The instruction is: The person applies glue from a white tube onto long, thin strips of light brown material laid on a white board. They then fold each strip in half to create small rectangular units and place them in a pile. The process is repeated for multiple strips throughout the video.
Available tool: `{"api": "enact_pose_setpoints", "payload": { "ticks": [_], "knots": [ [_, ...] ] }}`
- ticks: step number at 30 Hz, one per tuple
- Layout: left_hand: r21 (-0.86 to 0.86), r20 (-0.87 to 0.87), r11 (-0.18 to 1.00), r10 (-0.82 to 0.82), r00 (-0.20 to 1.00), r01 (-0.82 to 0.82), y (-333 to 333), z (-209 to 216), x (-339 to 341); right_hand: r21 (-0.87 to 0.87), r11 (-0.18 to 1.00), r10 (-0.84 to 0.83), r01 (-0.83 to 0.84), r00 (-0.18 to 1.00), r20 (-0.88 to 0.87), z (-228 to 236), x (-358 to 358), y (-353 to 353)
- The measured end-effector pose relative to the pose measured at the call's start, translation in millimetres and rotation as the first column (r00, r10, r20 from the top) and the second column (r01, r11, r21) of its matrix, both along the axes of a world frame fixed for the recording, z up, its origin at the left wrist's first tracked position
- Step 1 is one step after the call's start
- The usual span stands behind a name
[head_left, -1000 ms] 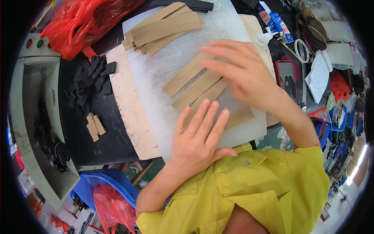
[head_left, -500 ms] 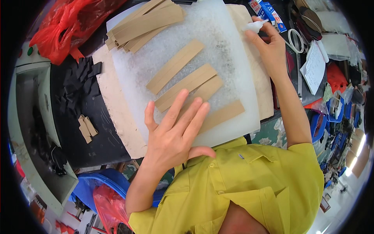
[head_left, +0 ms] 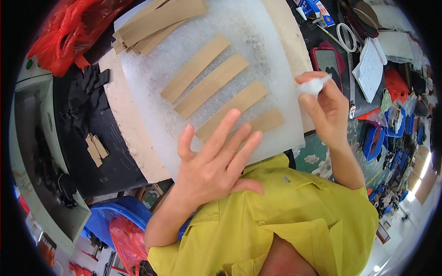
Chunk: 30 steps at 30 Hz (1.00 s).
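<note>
Several tan strips lie slanted and roughly parallel on a cloudy white sheet [head_left: 156,119]. The upper ones are a far strip [head_left: 195,69] and a second strip [head_left: 212,86]. My left hand [head_left: 214,161] rests with spread fingers over the lower ends of a third strip [head_left: 237,108] and the nearest strip [head_left: 267,122]. In my right hand [head_left: 327,112], thumb and fingers close round a small white squeeze bottle [head_left: 315,86] with a narrow tip, held beside the sheet's right edge. A stack of tan strips [head_left: 161,23] sits at the sheet's far left.
Black pieces [head_left: 85,94] and short tan pieces [head_left: 96,149] lie on the dark table at left. A red plastic bag [head_left: 76,34] is behind them. Rightward are a phone [head_left: 328,64], a metal ruler [head_left: 351,87] and a notebook [head_left: 369,69]. A blue bin [head_left: 117,209] stands below the table.
My right hand has come nearer with the white squeeze bottle, uncovering the phone. The third strip now lies apart from the second. My left hand has shifted slightly right and nearer.
</note>
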<state>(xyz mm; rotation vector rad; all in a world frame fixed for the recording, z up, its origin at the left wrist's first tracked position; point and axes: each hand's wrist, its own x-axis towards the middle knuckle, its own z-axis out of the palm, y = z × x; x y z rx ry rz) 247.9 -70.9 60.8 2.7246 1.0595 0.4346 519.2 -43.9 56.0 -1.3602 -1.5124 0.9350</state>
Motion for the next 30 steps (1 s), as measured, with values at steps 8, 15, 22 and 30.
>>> {"api": "enact_pose_setpoints", "payload": {
  "ticks": [8, 15, 22, 30],
  "knots": [
    [0.105, 0.065, 0.99, 0.091, 0.994, -0.098, -30.6, -8.8, -7.3, -0.078, 0.996, 0.06, -0.046, 0.981, 0.182, 16.6, -7.5, -23.8],
    [0.186, 0.247, 0.981, 0.003, 0.969, -0.051, -45.9, -23.6, -21.5, 0.274, 0.873, 0.096, -0.404, 0.693, 0.715, 40.1, -15.7, -24.5],
    [0.115, 0.237, 0.991, 0.045, 0.971, -0.074, -32.3, -28.3, -9.6, 0.32, 0.78, -0.033, -0.537, 0.476, 0.879, 46.8, -37.7, -32.1],
    [0.104, 0.273, 0.992, 0.04, 0.961, -0.071, -32.1, -30.1, -12.0, 0.318, 0.738, -0.076, -0.596, 0.395, 0.916, 40.5, -53.0, -35.5]
  ]
}}
